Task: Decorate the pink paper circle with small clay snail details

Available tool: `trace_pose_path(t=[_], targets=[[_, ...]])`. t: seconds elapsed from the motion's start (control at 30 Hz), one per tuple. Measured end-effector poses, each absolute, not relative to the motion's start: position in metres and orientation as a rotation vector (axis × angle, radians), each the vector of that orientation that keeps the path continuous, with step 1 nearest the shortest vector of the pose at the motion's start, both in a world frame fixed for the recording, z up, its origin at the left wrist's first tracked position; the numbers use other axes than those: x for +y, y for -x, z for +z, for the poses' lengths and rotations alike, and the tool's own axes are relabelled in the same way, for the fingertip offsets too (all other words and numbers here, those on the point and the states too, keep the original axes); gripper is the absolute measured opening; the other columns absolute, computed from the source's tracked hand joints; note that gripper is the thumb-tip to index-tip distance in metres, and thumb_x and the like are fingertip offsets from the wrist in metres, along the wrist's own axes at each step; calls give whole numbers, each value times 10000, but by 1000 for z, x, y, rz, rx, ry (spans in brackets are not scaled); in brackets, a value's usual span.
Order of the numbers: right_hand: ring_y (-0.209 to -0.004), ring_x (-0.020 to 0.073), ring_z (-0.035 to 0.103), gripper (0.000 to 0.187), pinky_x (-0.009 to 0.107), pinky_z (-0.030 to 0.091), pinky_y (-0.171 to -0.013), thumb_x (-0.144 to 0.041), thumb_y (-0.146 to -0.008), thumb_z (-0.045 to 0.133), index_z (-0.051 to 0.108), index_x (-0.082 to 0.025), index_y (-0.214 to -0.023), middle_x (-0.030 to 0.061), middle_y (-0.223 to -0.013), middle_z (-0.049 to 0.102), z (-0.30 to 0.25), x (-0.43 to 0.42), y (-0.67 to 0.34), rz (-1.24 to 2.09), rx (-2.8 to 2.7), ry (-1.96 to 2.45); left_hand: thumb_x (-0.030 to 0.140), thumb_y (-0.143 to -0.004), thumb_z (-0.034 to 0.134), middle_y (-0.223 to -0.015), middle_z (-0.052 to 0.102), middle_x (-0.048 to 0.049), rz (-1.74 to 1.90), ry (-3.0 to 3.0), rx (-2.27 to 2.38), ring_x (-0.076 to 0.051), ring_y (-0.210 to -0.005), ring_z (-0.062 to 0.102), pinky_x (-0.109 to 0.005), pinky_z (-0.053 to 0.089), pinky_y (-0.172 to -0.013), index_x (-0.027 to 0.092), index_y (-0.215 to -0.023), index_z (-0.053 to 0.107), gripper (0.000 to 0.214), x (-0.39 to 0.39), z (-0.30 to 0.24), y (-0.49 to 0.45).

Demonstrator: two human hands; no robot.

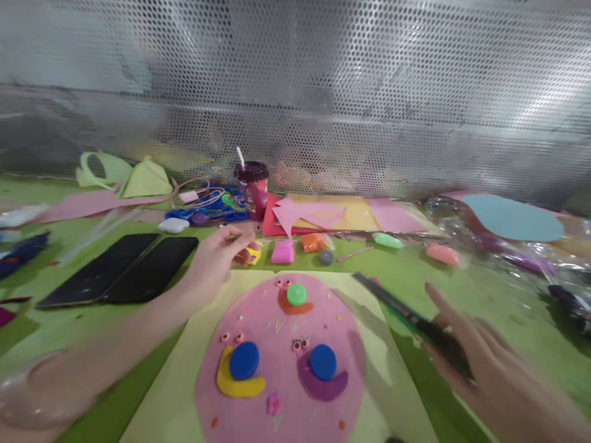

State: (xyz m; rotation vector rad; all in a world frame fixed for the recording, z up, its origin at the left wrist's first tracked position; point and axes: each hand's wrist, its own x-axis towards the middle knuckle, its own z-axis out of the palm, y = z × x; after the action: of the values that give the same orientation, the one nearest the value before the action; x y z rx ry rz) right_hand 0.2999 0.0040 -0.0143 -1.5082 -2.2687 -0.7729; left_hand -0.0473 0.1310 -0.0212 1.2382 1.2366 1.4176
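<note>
A pink paper disc (281,363) lies on a pale yellow sheet (397,344) in front of me, with three clay snails on it: a yellow one with a blue shell (240,369), a purple one with a blue shell (322,372), and an orange one with a green shell (295,298). My left hand (217,258) reaches past the disc's far left edge, fingers pinched on a yellow clay piece (253,252). My right hand (480,363) is blurred at the right, closed round a dark, thin tool (401,311) that points toward the disc.
Pink (282,252), orange (314,242), grey (325,257), green (388,240) and salmon (442,253) clay lumps lie beyond the disc. Two black phones (124,267) rest at left. A maroon cup (252,187), scissors (207,209), coloured paper (341,215) and plastic wrap (508,252) line the perforated metal wall.
</note>
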Motion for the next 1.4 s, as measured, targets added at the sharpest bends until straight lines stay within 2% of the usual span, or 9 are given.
trace_pose_path(t=[0.17,0.3,0.4,0.43,0.57,0.7,0.9,1.2,1.4], targets=[[-725,282,644,589,369,498,-585,-421,-977,230,238,-43,-1429,156,-855,658,-22,33,-329,-786,-2285,1624,336,-744,663,-658,657,14,1448,-1344,1263,-94,-484,538,-199,443,-472,190,-725,626,152,121,-17,37],[-777,292,626,385,393,485,-611,-310,-967,310,491,-115,-1244,155,-907,649,-13,44,-323,-952,-2414,1514,303,-727,671,-553,623,21,1382,-1468,1238,-122,-494,550,-218,460,-485,204,-735,701,103,103,-9,26],[-896,317,601,355,433,482,-658,-256,-972,279,574,-145,-1136,158,-983,635,3,50,-284,-919,-2532,1250,290,-712,681,-593,648,16,1343,-1512,1253,-133,-519,568,-229,476,-504,221,-783,726,109,99,-7,25],[-908,311,590,361,446,484,-694,-261,-975,272,572,-131,-1132,153,-997,627,7,54,-266,-902,-2520,1189,286,-711,682,-609,655,16,1335,-1520,1263,-132,-524,569,-229,479,-509,225,-802,727,118,100,-7,25],[-842,271,559,280,405,477,-685,-161,-913,468,564,-108,-1171,115,-961,618,10,73,-196,-634,-2469,860,274,-735,652,-567,626,29,1302,-1557,1270,-118,-478,535,-230,476,-506,212,-792,715,105,103,-8,29],[-855,213,536,262,346,460,-717,-159,-931,463,544,-90,-1171,86,-977,622,-3,83,-167,-508,-2388,670,225,-741,607,-516,598,36,1255,-1630,1201,-125,-504,560,-230,483,-541,213,-718,710,107,97,-6,27],[-827,167,514,183,298,408,-682,-128,-940,449,582,-140,-1065,51,-936,629,-15,79,-182,-359,-2282,530,235,-723,657,-673,681,16,1116,-1729,1071,-137,-615,613,-234,500,-617,239,-709,737,81,82,-3,15],[-747,121,528,170,266,430,-659,-152,-938,470,635,-193,-931,13,-900,648,-17,76,-174,-156,-2155,621,227,-778,665,-874,722,10,1004,-1776,1023,-156,-805,645,-247,510,-747,289,-887,750,151,83,-10,20],[-788,133,538,132,274,437,-666,-121,-911,500,619,-177,-897,28,-867,626,-19,82,-177,-128,-2152,600,196,-715,696,-770,709,-1,978,-1609,1033,-143,-654,632,-236,515,-604,222,-784,730,82,80,-8,15]])
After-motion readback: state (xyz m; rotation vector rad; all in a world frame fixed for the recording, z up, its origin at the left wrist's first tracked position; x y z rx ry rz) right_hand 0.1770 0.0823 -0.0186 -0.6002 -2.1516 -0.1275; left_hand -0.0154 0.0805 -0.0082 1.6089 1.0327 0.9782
